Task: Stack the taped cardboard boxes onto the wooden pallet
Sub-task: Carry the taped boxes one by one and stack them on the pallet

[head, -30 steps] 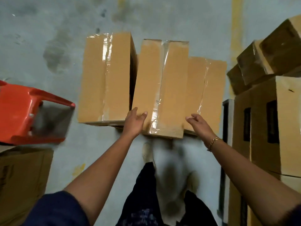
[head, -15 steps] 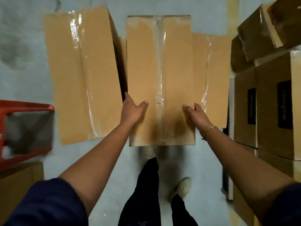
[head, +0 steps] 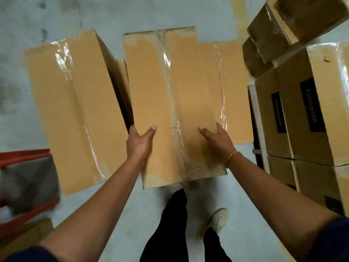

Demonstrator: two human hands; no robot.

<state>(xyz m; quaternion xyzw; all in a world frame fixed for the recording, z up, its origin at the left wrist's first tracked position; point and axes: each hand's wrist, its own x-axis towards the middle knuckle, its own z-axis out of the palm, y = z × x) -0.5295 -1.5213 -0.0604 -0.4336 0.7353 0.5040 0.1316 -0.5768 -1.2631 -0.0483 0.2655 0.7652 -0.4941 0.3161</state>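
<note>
The left hand [head: 139, 142] and the right hand [head: 217, 140] clamp the near end of the middle box [head: 156, 91] from either side, thumbs flat on its taped top and fingers curled over its edges. It sits between two more taped boxes (the left box [head: 75, 110] stands close against it, the right box [head: 234, 91] lower), above the grey floor [head: 132, 14]. A stack of labelled boxes [head: 302, 120] stands to the right.

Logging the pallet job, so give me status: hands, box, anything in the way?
Left hand and right hand grip the middle box by its sides. Left box and right box flank it closely. Stacked boxes at right; pallet not clearly seen.
</note>
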